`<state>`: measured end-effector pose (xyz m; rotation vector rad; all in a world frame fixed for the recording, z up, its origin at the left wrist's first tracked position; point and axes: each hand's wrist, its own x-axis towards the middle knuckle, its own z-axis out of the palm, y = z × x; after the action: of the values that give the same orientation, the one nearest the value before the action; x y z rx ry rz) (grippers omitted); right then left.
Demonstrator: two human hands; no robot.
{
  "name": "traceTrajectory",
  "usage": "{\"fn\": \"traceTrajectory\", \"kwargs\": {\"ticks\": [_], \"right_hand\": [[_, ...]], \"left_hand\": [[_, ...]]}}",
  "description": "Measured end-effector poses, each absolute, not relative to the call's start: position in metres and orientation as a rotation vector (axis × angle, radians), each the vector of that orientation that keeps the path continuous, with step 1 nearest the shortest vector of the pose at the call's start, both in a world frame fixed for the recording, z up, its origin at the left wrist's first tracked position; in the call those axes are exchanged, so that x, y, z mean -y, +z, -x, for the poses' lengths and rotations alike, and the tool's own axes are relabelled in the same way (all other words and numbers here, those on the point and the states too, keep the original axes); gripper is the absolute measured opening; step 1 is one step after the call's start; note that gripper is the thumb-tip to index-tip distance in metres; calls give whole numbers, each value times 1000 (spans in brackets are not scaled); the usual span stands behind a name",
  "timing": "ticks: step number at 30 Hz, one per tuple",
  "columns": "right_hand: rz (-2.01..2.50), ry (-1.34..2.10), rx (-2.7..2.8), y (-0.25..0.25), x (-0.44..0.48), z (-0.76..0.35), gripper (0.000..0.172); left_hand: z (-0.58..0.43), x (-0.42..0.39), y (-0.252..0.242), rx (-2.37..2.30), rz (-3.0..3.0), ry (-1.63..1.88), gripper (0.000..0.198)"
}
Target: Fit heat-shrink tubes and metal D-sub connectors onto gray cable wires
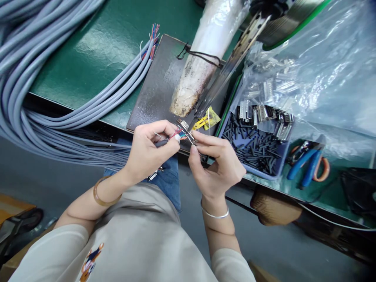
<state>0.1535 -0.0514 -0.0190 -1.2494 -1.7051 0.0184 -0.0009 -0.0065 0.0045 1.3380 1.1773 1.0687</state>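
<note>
My left hand [154, 145] is closed on the end of a grey cable [162, 142], its thumb and forefinger pinching near the fanned-out coloured wires [179, 134]. Those wires reach a metal multi-pin connector [184, 125], which sits between my two hands at the board's front edge. My right hand [216, 158] is closed too, with thumb and forefinger on a thin white wire [191, 141] beside the connector. Just above, the tip of a slotted metal rod [223, 74] comes down close to the connector; whether they touch is hard to tell.
A plastic-wrapped tube [202, 58] slants over the dark board [152, 86]. Grey cables [117, 94] lie at left. At right stand a blue bin [274, 174] of black sleeves and connectors, a plastic bag [331, 90] and blue-handled pliers [311, 164]. A yellow piece [202, 122] lies behind my hands.
</note>
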Motion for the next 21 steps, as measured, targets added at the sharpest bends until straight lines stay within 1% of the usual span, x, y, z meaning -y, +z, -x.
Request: {"fn": "traceTrajectory", "kwargs": {"ticks": [12,16,21], "right_hand": [[1246,21,1691,-18,48,-154,18],[1270,16,1702,-13,48,-154,16],[1258,-142,1767,-16,51,-154,16]], "left_hand": [[0,8,6,-1195,-1382,1085,16],[0,6,9,-1188,-1384,1102,15],[2,4,5,-1159,-1344,1033,16]]}}
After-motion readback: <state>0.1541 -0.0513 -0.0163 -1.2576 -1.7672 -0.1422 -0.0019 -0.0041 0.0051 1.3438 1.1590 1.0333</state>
